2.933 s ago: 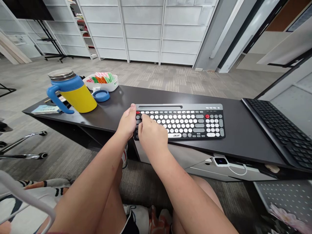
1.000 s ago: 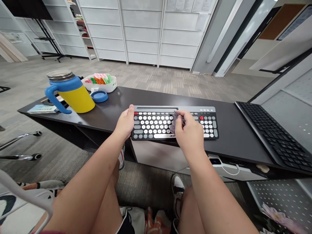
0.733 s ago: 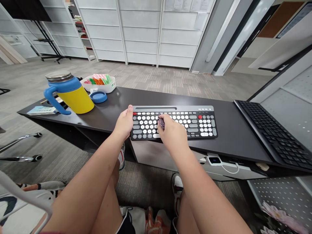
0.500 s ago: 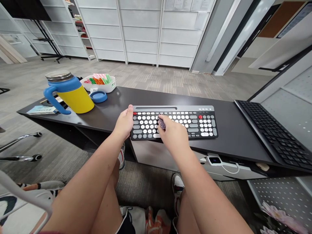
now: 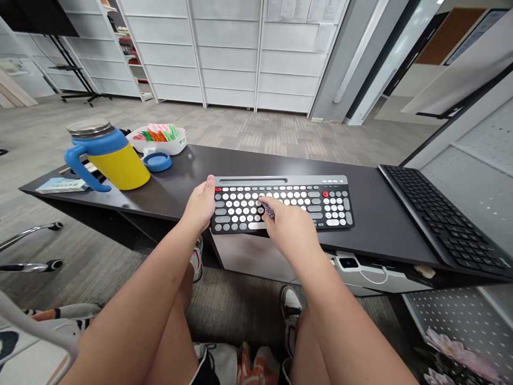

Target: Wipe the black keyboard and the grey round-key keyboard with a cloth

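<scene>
A grey-and-black keyboard with round white and grey keys and two red keys lies at the desk's front edge. My left hand grips its left end, thumb on the top corner and the other fingers hidden underneath. Over the middle-left keys, my right hand is closed around a small bunched striped cloth. The fingertips press down among the white letter keys, and most of the cloth is hidden inside the hand.
On the dark desk, a yellow-and-blue mug, a blue lid and a white basket of colourful packets stand left. A second black keyboard lies right. Below the edge sits a white device with a small screen.
My right hand has shifted slightly down across the keys with the cloth. My left hand keeps its grip on the keyboard. The whole view has moved a little.
</scene>
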`<move>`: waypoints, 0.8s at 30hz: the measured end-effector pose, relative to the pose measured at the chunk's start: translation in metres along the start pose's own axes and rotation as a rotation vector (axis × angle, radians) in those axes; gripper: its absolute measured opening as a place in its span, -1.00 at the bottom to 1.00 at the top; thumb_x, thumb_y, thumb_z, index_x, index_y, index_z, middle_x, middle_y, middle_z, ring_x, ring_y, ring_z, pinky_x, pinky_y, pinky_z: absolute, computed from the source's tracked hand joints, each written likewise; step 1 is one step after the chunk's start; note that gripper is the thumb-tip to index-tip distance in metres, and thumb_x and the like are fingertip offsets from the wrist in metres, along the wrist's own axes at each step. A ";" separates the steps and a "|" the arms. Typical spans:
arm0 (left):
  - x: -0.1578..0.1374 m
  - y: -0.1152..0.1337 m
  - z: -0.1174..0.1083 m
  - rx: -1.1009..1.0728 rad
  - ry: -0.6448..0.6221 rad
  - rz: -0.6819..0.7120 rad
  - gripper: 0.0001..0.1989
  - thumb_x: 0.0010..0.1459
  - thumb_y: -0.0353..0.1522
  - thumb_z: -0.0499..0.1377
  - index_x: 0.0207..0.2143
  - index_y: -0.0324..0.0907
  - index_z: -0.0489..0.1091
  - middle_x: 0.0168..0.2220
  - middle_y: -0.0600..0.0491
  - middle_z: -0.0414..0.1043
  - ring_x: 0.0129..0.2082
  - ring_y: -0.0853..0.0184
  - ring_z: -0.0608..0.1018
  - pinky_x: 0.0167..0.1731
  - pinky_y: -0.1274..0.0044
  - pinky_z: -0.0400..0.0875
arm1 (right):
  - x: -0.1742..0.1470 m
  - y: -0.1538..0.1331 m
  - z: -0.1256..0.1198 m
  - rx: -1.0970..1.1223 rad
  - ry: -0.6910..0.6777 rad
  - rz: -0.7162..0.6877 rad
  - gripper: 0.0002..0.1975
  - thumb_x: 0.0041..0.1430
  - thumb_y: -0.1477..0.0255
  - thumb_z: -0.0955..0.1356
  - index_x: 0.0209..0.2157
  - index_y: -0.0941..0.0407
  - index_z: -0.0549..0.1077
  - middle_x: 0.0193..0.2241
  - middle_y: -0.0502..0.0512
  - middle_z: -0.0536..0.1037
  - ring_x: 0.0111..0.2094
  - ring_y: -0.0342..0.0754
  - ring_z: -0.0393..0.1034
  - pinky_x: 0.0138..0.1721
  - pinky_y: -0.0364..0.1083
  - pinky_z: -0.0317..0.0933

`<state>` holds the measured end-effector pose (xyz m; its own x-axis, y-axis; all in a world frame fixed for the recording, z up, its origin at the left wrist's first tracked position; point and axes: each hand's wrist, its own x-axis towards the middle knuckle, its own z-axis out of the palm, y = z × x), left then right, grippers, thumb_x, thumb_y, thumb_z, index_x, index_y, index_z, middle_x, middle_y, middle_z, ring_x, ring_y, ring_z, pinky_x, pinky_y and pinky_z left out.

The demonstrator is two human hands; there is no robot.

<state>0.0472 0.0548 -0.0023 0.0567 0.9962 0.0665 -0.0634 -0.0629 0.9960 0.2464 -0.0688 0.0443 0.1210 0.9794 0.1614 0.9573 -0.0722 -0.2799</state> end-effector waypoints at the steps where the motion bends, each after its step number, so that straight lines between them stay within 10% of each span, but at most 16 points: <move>1: 0.000 0.000 0.000 0.001 -0.002 -0.001 -0.40 0.29 0.17 0.15 -0.09 -0.16 0.58 -0.15 -0.12 0.69 -0.13 0.06 0.70 -0.07 0.31 0.58 | -0.001 0.002 -0.004 0.027 -0.007 0.004 -0.56 0.38 0.39 0.31 0.23 -0.12 0.52 -0.33 0.04 0.70 -0.34 0.07 0.57 -0.32 -0.04 0.27; 11: 0.000 0.001 0.001 -0.003 0.020 -0.010 -0.41 0.30 0.16 0.15 -0.09 -0.16 0.57 -0.13 -0.14 0.69 -0.12 0.07 0.70 -0.05 0.30 0.58 | -0.008 0.077 -0.042 0.004 0.306 0.483 -0.56 0.38 0.28 0.27 0.19 -0.02 0.56 -0.29 0.22 0.68 -0.24 0.21 0.57 -0.22 0.07 0.30; 24: 0.001 0.002 0.001 0.011 0.049 -0.021 -0.41 0.29 0.16 0.16 -0.11 -0.17 0.57 -0.17 -0.14 0.69 -0.16 0.06 0.70 -0.09 0.30 0.59 | -0.001 0.079 -0.024 -0.072 0.105 0.500 -0.63 0.41 0.27 0.28 0.13 0.00 0.55 -0.29 0.21 0.67 -0.26 0.17 0.55 -0.27 0.01 0.26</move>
<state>0.0478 0.0555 -0.0005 0.0090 0.9990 0.0427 -0.0518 -0.0422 0.9978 0.3287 -0.0800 0.0450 0.5911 0.7977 0.1197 0.7907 -0.5437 -0.2814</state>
